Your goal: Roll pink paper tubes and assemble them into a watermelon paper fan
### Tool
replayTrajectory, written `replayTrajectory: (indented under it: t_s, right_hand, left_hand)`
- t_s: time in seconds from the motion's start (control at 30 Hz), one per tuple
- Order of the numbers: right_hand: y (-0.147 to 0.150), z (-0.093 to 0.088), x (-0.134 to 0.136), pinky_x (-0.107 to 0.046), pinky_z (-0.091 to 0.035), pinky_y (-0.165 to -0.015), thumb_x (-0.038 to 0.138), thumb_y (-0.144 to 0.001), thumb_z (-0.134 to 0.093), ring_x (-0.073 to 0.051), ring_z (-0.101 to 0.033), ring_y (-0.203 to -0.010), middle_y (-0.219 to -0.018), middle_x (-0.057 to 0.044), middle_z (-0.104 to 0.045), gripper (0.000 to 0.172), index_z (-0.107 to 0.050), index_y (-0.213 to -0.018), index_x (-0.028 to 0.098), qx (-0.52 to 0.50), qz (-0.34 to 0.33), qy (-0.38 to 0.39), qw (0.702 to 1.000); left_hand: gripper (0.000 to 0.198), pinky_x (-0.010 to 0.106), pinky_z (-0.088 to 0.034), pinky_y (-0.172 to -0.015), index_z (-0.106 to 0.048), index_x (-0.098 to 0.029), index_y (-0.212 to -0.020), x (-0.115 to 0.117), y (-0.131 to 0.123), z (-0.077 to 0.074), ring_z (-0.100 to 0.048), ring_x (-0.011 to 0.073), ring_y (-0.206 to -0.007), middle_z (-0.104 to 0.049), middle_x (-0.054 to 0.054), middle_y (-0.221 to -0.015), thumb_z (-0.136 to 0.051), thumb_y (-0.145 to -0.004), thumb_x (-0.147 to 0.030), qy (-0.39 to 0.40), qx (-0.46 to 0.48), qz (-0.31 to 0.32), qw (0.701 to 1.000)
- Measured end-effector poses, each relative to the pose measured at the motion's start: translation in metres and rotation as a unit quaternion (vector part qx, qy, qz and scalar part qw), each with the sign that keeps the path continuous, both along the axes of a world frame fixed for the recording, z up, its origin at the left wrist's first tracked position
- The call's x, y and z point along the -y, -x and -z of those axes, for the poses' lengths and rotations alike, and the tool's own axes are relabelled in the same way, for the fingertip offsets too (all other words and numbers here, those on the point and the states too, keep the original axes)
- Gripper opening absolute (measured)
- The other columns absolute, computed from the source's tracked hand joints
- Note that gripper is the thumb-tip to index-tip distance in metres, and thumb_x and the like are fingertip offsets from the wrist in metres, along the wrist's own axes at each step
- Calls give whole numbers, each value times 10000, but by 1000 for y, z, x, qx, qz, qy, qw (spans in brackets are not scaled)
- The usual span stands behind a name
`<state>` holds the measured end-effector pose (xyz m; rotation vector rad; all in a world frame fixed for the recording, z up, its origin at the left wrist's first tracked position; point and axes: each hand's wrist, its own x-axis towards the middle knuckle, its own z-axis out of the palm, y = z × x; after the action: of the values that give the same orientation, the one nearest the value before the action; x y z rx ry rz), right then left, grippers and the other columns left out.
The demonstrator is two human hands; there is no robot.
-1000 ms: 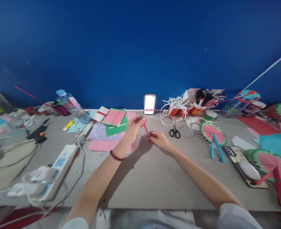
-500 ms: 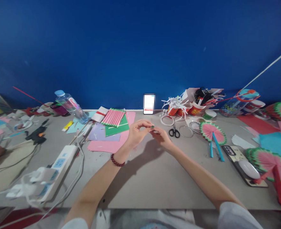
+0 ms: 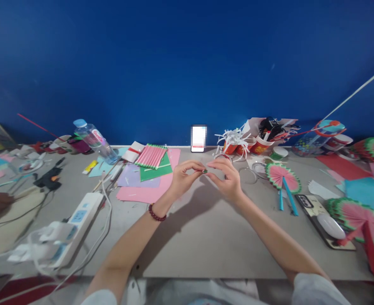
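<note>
Left of the upright phone [image 3: 198, 139], the bottle [image 3: 100, 143] is clear, glossy plastic and the power strip [image 3: 82, 223] smooth white plastic. The small green piece [image 3: 205, 171] held below the phone looks like paper, its finish too small to tell. Right of the phone, the blue-handled fan [image 3: 278, 173] is matt, ridged paper; the mouse [image 3: 331, 225] is smooth, glossy white plastic.

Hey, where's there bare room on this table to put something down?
The biggest bare patch of table lies between your left arm and right arm. Others: between left arm and white cable, and between right arm and flat phone. The back is crowded: papers left, cups right.
</note>
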<state>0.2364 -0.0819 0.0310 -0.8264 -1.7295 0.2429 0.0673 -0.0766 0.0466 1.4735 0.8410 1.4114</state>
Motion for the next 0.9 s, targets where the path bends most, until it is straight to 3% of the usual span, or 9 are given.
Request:
replayTrajectory:
  t_s: [0.37,0.57,0.73,0.9]
  right_hand:
    - [2,-13,7,-355,-492,-768,211,-823,-612,-188,-601,-814,-823,-50,-657,91,-695,-843,240,29,-4,-7,1000]
    - [1,-13,7,-349,-500,-787,262,-828,-608,-177,-605,-801,-856,-47,-661,91,-683,-871,234,12,-28,54,998]
    - [-3,-8,-1,-324,-519,-775,306,-832,-609,-174,-607,-880,-977,-66,-637,272,-644,-1093,242,-51,-99,136,984]
    - [-4,-4,-5,-329,-529,-764,271,-803,-646,-184,-610,-903,-958,-64,-632,189,-702,-983,252,-73,-87,133,985]
  left_hand:
    - [67,331,-460,-806,-730,-229,-696,-1,0,4,-615,200,-794,-683,64,-798,-736,-689,-295,-48,-44,1,998]
    - [120,308,-476,-758,-710,-229,-825,2,-1,2,-604,175,-768,-685,52,-835,-692,-739,-311,-58,-64,-13,996]
    - [116,300,-494,-746,-706,-205,-780,-1,0,2,-625,169,-745,-702,45,-800,-729,-699,-285,-45,-46,-16,998]
    - [149,302,-517,-774,-711,-191,-871,-5,2,7,-649,170,-807,-716,58,-871,-691,-747,-270,-82,-68,13,994]
